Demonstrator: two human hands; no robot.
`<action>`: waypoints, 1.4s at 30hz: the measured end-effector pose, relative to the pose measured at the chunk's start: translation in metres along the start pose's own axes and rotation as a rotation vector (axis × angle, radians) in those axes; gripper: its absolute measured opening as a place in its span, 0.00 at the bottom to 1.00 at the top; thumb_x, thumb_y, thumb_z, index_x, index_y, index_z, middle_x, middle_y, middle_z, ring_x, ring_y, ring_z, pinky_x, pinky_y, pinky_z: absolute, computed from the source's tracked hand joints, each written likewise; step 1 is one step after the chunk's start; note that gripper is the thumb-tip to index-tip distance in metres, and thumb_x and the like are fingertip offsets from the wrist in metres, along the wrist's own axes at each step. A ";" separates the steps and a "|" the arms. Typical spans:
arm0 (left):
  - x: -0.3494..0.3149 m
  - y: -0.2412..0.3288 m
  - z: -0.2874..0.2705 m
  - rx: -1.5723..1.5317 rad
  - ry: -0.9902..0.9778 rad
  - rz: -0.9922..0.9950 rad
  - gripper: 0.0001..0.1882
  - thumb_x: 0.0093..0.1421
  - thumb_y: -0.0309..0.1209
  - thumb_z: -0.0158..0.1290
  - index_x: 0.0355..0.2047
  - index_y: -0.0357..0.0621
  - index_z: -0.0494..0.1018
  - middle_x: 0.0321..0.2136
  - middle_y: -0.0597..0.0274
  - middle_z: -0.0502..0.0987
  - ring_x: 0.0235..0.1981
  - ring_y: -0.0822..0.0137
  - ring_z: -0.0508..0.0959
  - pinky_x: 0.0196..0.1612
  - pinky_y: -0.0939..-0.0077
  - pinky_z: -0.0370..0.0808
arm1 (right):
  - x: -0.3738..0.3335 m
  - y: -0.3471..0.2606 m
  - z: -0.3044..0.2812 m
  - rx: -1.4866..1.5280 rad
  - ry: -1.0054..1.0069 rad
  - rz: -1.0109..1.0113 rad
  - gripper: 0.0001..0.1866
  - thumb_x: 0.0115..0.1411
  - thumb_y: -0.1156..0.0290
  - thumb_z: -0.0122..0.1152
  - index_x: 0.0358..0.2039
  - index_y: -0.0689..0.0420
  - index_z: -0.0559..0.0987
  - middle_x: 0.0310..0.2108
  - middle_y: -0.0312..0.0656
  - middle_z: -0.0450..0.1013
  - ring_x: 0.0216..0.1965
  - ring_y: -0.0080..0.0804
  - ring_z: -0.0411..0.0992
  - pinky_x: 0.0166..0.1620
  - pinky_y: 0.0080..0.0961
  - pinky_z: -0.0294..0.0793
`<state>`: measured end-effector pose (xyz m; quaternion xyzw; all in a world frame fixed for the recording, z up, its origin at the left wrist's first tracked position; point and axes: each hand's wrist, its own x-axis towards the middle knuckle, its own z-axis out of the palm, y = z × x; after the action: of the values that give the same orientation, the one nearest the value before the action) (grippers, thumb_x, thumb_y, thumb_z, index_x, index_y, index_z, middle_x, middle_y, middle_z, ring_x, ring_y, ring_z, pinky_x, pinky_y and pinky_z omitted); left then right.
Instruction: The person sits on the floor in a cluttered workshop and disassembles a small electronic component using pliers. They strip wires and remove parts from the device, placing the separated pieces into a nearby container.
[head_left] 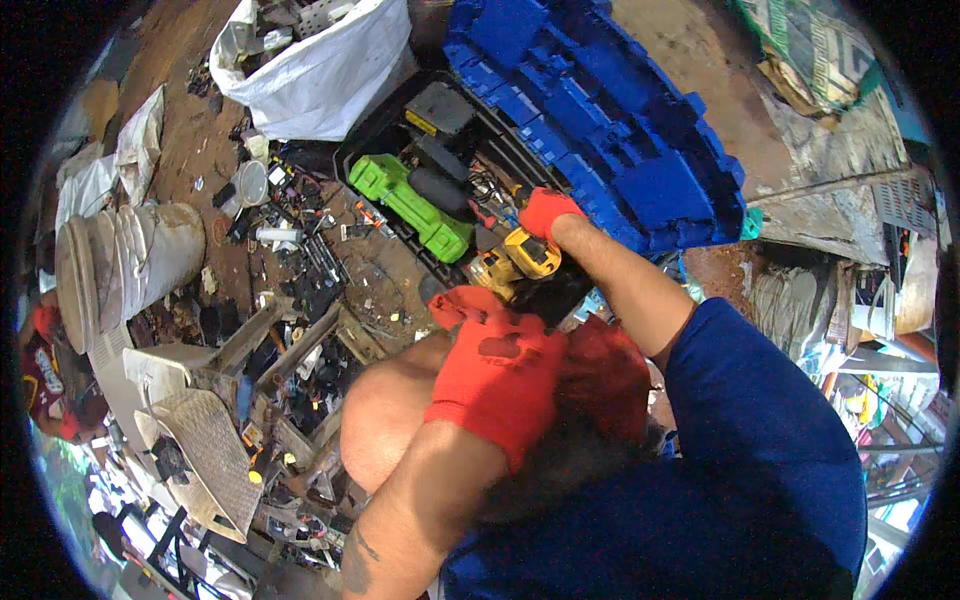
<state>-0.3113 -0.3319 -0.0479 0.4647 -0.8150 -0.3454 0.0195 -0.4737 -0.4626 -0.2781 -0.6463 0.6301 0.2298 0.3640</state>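
My right hand [551,212], in a red glove, reaches into a black open case [365,150]. Its fingers are curled just above a yellow and black power tool [535,255], and what they grip is hidden. My left hand [500,375], also in a red glove, is nearer to me, in front of the tool. Its fingers are bent, with a small dark thing [431,290] by their tips that I cannot make out. A bright green plastic piece [412,205] lies in the case beside a black block [440,108] and some thin cables [487,185].
A large blue molded plastic piece [600,120] leans along the case's right side. A white sack [310,85] stands behind. Small scrap parts [300,215] litter the ground at left, by a tipped white bucket [150,260]. A co-worker's red-gloved hand [80,418] shows far left.
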 end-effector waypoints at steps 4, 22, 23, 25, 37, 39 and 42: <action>-0.003 0.004 -0.012 0.015 -0.008 0.037 0.09 0.50 0.33 0.56 0.32 0.46 0.77 0.31 0.50 0.79 0.36 0.48 0.79 0.40 0.56 0.75 | -0.043 0.001 -0.044 -0.080 0.168 -0.031 0.21 0.53 0.62 0.55 0.43 0.61 0.81 0.40 0.52 0.80 0.44 0.47 0.79 0.50 0.39 0.77; 0.047 -0.009 -0.041 -0.221 0.097 -0.344 0.29 0.53 0.34 0.59 0.56 0.40 0.71 0.45 0.43 0.79 0.50 0.51 0.79 0.49 0.66 0.74 | -0.221 0.169 -0.049 0.799 0.504 -0.337 0.16 0.57 0.66 0.63 0.43 0.60 0.75 0.37 0.50 0.76 0.41 0.37 0.75 0.45 0.35 0.73; 0.056 -0.001 -0.043 -0.184 0.028 -0.395 0.29 0.52 0.36 0.60 0.55 0.41 0.72 0.45 0.44 0.80 0.50 0.50 0.79 0.49 0.65 0.74 | -0.228 0.166 -0.055 0.766 0.522 -0.364 0.17 0.57 0.66 0.63 0.44 0.60 0.75 0.38 0.50 0.76 0.41 0.38 0.75 0.46 0.35 0.73; 0.082 0.009 -0.043 -0.118 -0.119 -0.484 0.30 0.50 0.40 0.61 0.53 0.43 0.74 0.44 0.46 0.81 0.50 0.50 0.79 0.49 0.63 0.75 | -0.238 0.169 -0.061 0.823 0.536 -0.430 0.18 0.57 0.66 0.63 0.45 0.60 0.75 0.39 0.49 0.76 0.42 0.37 0.75 0.47 0.35 0.72; 0.136 -0.035 0.061 -0.127 0.041 -0.341 0.42 0.57 0.48 0.60 0.64 0.37 0.60 0.56 0.41 0.71 0.56 0.46 0.73 0.58 0.60 0.69 | -0.267 0.224 -0.003 1.240 0.268 -0.704 0.23 0.55 0.66 0.68 0.50 0.57 0.74 0.43 0.39 0.76 0.44 0.27 0.73 0.50 0.29 0.73; 0.115 -0.006 0.024 -0.073 0.055 -0.467 0.34 0.62 0.43 0.57 0.62 0.35 0.64 0.54 0.43 0.74 0.54 0.50 0.75 0.57 0.63 0.70 | -0.270 0.202 0.016 0.917 0.291 -0.681 0.27 0.51 0.65 0.67 0.51 0.57 0.72 0.43 0.43 0.76 0.44 0.36 0.75 0.51 0.35 0.74; 0.053 -0.017 -0.008 -0.435 0.275 -0.298 0.21 0.67 0.33 0.49 0.56 0.33 0.70 0.49 0.51 0.78 0.49 0.62 0.77 0.54 0.71 0.71 | -0.262 0.163 0.069 0.964 -0.032 -0.737 0.29 0.51 0.67 0.65 0.54 0.58 0.69 0.45 0.46 0.75 0.49 0.39 0.74 0.53 0.38 0.73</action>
<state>-0.3259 -0.3821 -0.0671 0.6065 -0.6346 -0.4448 0.1779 -0.6487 -0.2309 -0.1533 -0.5808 0.3925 -0.2127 0.6807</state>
